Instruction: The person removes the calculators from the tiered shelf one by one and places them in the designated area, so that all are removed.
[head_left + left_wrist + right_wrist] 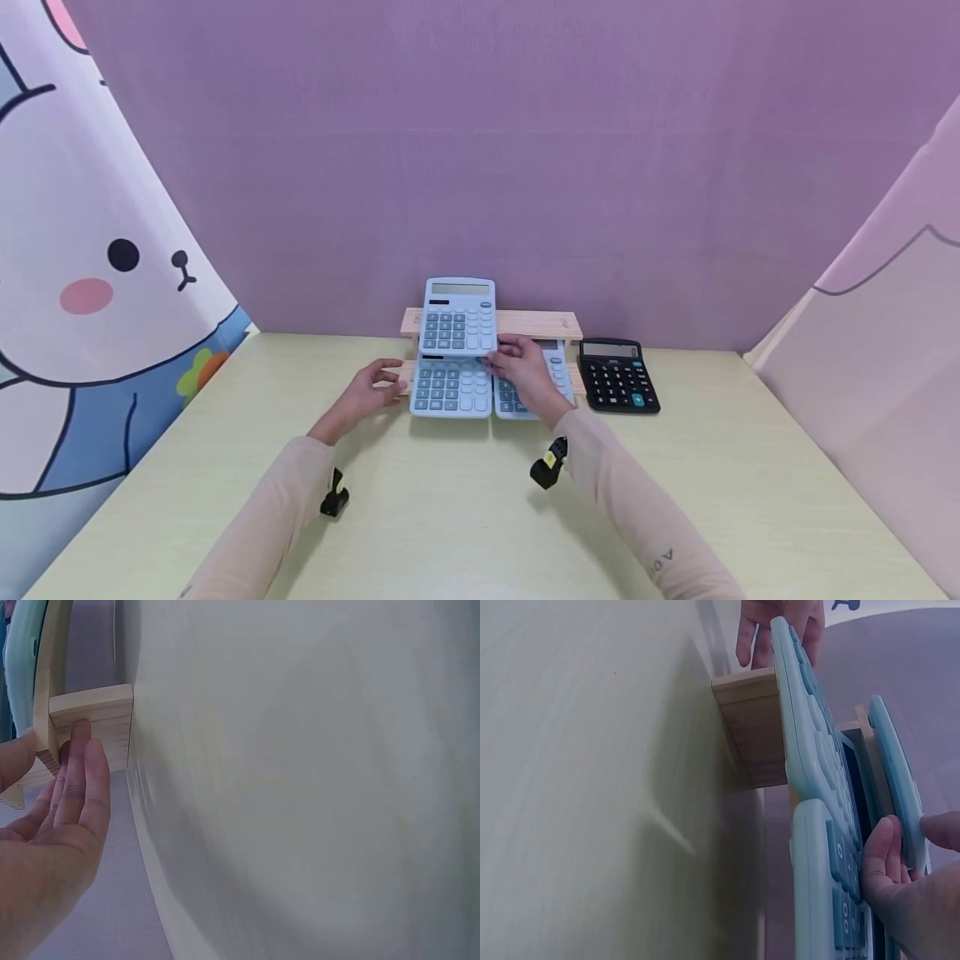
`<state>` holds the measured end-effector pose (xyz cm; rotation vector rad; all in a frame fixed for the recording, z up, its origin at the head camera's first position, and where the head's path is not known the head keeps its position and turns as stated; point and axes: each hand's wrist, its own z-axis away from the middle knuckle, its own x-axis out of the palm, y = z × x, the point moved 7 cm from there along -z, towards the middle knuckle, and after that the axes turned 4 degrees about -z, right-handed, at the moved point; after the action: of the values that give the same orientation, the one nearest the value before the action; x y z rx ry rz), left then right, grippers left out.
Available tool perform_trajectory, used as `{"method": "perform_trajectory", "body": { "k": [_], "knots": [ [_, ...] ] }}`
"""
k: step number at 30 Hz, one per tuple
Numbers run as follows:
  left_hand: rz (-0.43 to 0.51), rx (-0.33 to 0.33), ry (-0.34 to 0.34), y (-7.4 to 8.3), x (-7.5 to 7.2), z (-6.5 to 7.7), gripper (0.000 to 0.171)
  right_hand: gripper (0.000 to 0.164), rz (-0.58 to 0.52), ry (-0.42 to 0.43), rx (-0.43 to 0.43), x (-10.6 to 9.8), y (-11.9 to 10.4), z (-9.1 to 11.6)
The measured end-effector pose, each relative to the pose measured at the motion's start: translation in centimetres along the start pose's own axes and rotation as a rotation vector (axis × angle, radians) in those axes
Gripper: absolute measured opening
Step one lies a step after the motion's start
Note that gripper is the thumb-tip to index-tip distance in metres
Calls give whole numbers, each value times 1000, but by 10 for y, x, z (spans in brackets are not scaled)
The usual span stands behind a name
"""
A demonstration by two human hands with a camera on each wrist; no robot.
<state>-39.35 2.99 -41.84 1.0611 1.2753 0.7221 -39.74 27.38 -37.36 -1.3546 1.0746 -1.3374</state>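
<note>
A two-tier wooden rack [536, 322] stands against the back wall with light-blue calculators on it. On its upper tier leans one calculator [459, 315], and my right hand [527, 373] pinches that one's lower right corner, thumb on the front and fingers behind. Below it are a left calculator [451, 390] and a right calculator [558, 365], the latter partly hidden by my right hand. At the rack's left end is my left hand [367, 390]. The left wrist view has its thumb [16, 759] and fingers [73, 791] on either side of the rack's wooden slat end [45, 727].
A black calculator [619, 377] lies at the right of the rack, close to it. Behind the pale table [465, 508] rises a purple wall covering [480, 167]. A cartoon-printed sheet [90, 250] hangs on the left.
</note>
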Motion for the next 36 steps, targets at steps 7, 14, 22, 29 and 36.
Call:
{"method": "perform_trajectory", "body": {
  "k": [7,14,22,29,36],
  "knots": [
    [1,3,3,-1,0,-1,50,40,-27,10,9,1,1,-1],
    [10,-10,4,-4,-1,-3,50,43,-75,25,1,5,2,-2],
    [13,-15,-8,-4,-1,-4,50,44,-101,53,-12,7,2,-2],
    [8,-23,-3,-5,-1,-4,51,45,-141,84,-3,9,3,-2],
    [13,-36,3,-6,-1,-5,51,45,-187,96,8,9,5,-1]
  ]
}}
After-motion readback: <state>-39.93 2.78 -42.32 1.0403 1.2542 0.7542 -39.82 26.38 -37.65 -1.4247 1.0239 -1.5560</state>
